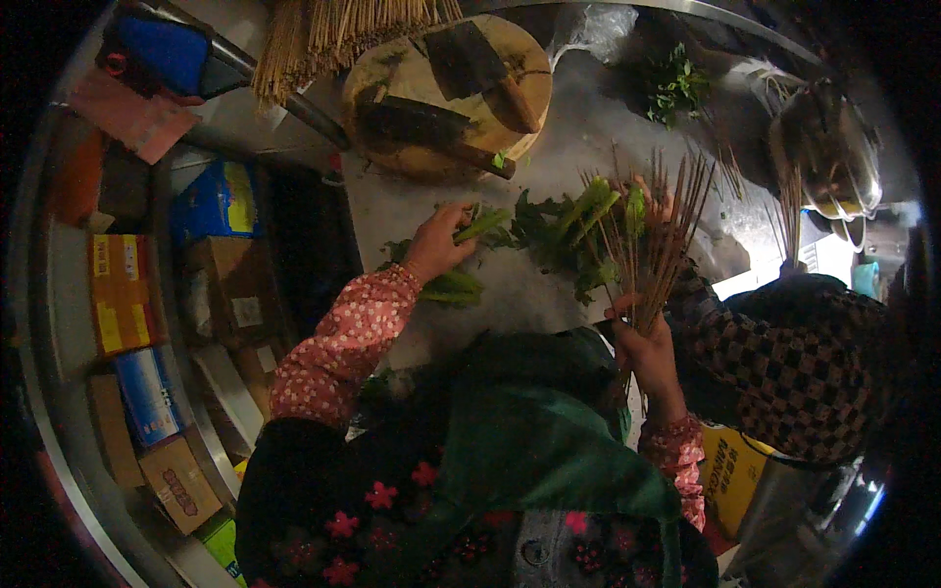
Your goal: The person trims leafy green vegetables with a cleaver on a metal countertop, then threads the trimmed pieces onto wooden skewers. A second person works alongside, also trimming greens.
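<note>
My left hand (442,241) holds a piece of green leafy stalk (481,224) over the metal worktop (507,301). Below that wrist lie more green stalks (452,288). In my right hand (641,345) is a bundle of thin wooden skewers (662,272), fanned out and pointing away from me. Dark leafy greens (548,231) lie between my hands, with lighter stalks (592,206) near the skewer tips. Just beyond the skewers another person's hand (658,200) is partly hidden.
A round wooden chopping board (448,73) bears two cleavers (467,59). Many skewers (353,37) lie at its left. A person in a checked sleeve (790,367) is close at my right. Beyond are leafy sprigs (676,84) and a metal pot (827,147). Boxed shelves (154,397) stand left.
</note>
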Available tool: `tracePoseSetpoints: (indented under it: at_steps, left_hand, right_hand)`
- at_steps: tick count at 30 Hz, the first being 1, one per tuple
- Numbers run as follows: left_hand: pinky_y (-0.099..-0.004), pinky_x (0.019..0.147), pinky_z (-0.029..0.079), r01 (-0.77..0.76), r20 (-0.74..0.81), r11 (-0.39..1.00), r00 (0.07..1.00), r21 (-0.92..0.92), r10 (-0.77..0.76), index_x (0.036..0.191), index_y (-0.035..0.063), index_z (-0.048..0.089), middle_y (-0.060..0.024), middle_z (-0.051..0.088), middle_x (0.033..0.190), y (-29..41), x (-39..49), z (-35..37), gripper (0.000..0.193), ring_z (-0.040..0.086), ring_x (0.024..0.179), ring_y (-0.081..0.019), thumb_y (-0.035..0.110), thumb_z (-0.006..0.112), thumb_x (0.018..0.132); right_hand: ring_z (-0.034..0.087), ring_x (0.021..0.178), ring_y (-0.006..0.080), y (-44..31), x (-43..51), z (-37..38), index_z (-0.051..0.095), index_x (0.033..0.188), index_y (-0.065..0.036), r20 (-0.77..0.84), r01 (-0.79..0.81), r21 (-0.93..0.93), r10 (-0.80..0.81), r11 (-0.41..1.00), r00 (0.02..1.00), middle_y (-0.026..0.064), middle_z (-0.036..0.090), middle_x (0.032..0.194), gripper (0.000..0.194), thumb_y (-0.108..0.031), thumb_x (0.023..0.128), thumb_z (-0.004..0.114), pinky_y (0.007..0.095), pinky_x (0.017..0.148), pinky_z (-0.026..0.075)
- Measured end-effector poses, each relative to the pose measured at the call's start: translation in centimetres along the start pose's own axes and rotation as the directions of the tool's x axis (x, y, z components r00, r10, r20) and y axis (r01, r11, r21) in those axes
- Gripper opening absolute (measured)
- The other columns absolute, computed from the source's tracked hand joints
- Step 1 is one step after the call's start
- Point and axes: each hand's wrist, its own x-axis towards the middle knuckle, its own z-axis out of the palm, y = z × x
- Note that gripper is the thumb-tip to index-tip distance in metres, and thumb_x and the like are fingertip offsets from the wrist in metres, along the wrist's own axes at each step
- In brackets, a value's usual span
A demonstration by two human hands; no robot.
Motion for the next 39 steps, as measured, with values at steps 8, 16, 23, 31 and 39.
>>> tracePoseSetpoints:
  at_steps: [8, 16, 23, 31, 39]
  left_hand:
    - [-0.0291, 0.075, 0.045, 0.104, 0.020, 0.617, 0.990, -0.780, -0.142, 0.126, 0.0038, 0.049, -0.0038, 0.060, 0.094, 7.1, 0.2, -2.9, 0.038, 0.055, 0.086, -0.0134, 0.025, 0.055, 0.096]
    - [-0.0230, 0.068, 0.039, 0.157, 0.121, 0.336, 0.985, -0.929, -0.125, 0.133, 0.0073, 0.045, -0.0010, 0.053, 0.090, 8.8, -0.7, -3.4, 0.047, 0.044, 0.073, -0.0087, 0.042, 0.039, 0.102]
    - [-0.0251, 0.067, 0.038, 0.226, 0.214, 0.081, 0.967, -0.971, -0.135, 0.136, 0.0078, 0.043, 0.0004, 0.047, 0.085, 10.0, -1.4, -3.8, 0.050, 0.039, 0.066, -0.0084, 0.043, 0.033, 0.102]
    - [-0.0281, 0.067, 0.041, 0.140, 0.137, 0.059, 0.989, -0.988, -0.052, 0.138, 0.0085, 0.040, -0.0009, 0.049, 0.087, 8.4, -1.7, -2.4, 0.048, 0.043, 0.066, -0.0088, 0.041, 0.031, 0.103]
    - [-0.0320, 0.081, 0.048, 0.091, -0.019, -0.200, 0.872, -0.976, 0.490, 0.127, 0.0031, 0.046, -0.0090, 0.053, 0.113, 2.4, 1.6, -0.3, 0.037, 0.053, 0.092, -0.0178, 0.030, 0.042, 0.102]
  right_hand:
    - [0.058, 0.079, 0.0123, 0.6, 0.3, 1.2, 0.064, 0.099, -0.001, 0.089, 0.137, -0.373, -0.112, 0.918, 0.990, 0.0039, 0.064, 0.087, 0.022, -0.022, 0.092, 0.063, 0.0298, 0.073, 0.047]
    - [0.054, 0.070, 0.0094, -0.7, -0.1, 2.3, 0.065, 0.087, 0.003, 0.016, 0.132, -0.302, -0.134, 0.944, 0.991, 0.0032, 0.062, 0.075, 0.027, -0.023, 0.092, 0.064, 0.0277, 0.065, 0.047]
    - [0.054, 0.071, 0.0076, -0.8, -0.1, 2.5, 0.067, 0.090, 0.002, 0.012, 0.028, -0.395, -0.025, 0.918, 1.000, 0.0018, 0.064, 0.075, 0.026, -0.023, 0.090, 0.066, 0.0272, 0.064, 0.046]
    - [0.056, 0.072, 0.0085, -1.6, -0.3, 2.9, 0.068, 0.091, 0.000, 0.033, 0.030, -0.377, -0.019, 0.926, 0.999, 0.0023, 0.065, 0.076, 0.026, -0.025, 0.091, 0.064, 0.0277, 0.066, 0.046]
    - [0.054, 0.072, 0.0075, -0.9, -0.1, 3.5, 0.068, 0.090, 0.000, 0.065, 0.095, -0.363, -0.076, 0.927, 0.995, 0.0001, 0.063, 0.075, 0.025, -0.025, 0.091, 0.063, 0.0272, 0.067, 0.045]
